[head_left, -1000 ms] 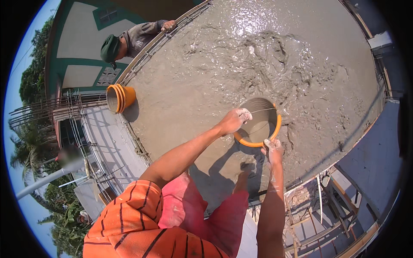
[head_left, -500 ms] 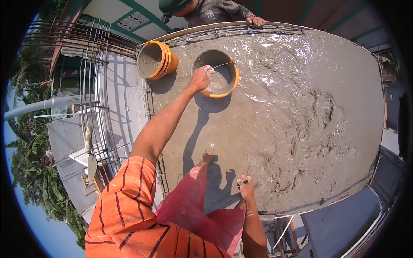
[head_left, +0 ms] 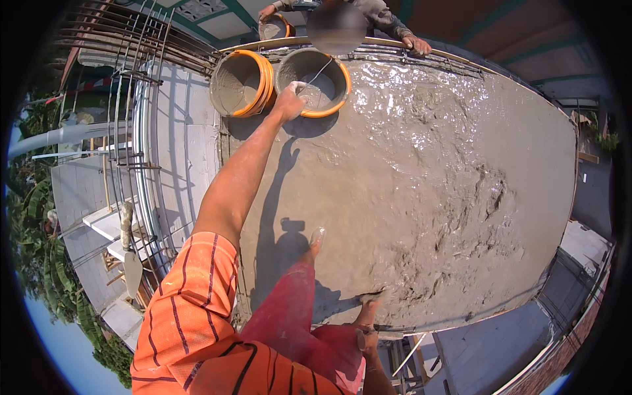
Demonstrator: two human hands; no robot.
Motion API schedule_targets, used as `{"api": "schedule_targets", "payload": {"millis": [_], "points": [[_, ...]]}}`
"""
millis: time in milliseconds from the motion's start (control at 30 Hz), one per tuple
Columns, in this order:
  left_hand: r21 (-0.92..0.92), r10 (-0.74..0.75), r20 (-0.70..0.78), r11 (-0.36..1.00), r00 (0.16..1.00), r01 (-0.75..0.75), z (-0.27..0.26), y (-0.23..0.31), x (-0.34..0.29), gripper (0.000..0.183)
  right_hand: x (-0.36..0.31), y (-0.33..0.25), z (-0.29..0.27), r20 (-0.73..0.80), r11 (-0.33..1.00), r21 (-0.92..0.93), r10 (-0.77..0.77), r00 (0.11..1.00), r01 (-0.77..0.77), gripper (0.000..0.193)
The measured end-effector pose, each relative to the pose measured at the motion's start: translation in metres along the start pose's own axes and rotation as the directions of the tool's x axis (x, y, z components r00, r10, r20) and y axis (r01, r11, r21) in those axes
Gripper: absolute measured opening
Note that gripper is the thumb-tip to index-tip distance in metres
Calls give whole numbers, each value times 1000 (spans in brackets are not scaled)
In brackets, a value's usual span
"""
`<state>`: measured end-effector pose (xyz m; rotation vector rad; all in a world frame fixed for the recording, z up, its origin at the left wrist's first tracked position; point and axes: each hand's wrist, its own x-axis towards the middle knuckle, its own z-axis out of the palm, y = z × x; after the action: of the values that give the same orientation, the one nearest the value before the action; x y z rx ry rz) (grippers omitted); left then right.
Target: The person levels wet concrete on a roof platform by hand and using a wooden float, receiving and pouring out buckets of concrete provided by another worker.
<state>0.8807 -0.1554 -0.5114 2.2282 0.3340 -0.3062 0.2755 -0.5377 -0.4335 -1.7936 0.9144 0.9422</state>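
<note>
At the far left of the wet concrete stands a grey-lined bucket (head_left: 332, 108) with an orange rim and wire handle, wet cement residue inside. My left hand (head_left: 290, 101), arm stretched far out, is at its near left rim, close to the wire. Its fingers look extended, and its shadow on the concrete shows them spread, apart from the bucket's shadow. Touching that bucket on the left are nested orange buckets (head_left: 263, 82), smeared with cement. My right hand (head_left: 367, 340) hangs low beside my right leg, in shade; its fingers are unclear.
Wet concrete (head_left: 408, 171), churned on the right, surrounds my bare feet. A co-worker's hand (head_left: 417, 45) rests on the far form edge (head_left: 454, 60); their other hand holds a small bucket (head_left: 273, 27). Rebar (head_left: 122, 85) stands at left, with a trowel (head_left: 133, 273) beyond the edge.
The bucket has moved left and away, up against the nested buckets, and my left hand has come off its handle. My right hand has dropped lower. The co-worker now leans in, holding a bucket.
</note>
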Motion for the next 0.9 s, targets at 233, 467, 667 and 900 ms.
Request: {"api": "schedule_targets", "payload": {"millis": [233,467,667,900], "points": [[-2,-189,-220,981,957,193,-78,13,41,52,-6,-8,-9,-58,984,116,142,988,-134,18],[17,-87,-422,994,903,104,-186,17,106,76,-4,3,-16,-64,929,353,148,987,-116,13],[-243,-159,-527,970,835,32,-255,68,147,87,-9,33,-24,-63,928,359,129,990,-98,16],[-624,-33,-290,764,956,-163,-301,105,154,26,-32,23,-18,-177,867,496,147,973,-41,15]]}}
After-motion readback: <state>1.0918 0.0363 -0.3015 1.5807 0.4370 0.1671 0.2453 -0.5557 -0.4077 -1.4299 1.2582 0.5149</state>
